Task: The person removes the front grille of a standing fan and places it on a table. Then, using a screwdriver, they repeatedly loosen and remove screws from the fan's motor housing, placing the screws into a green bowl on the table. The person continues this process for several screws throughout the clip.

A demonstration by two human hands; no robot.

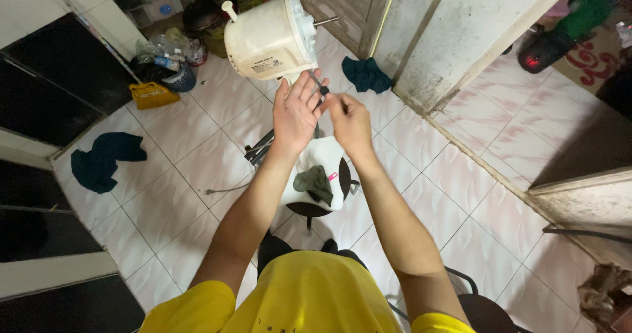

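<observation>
My right hand pinches the screwdriver, left hand open beside it; a slip could gouge the motor.

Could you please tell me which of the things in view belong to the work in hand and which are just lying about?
In use:
- fan motor
- screwdriver, between left hand and right hand
- fan base

Lying about:
- green rag on the base
- teal cloths
- yellow basket
- bottles
</observation>
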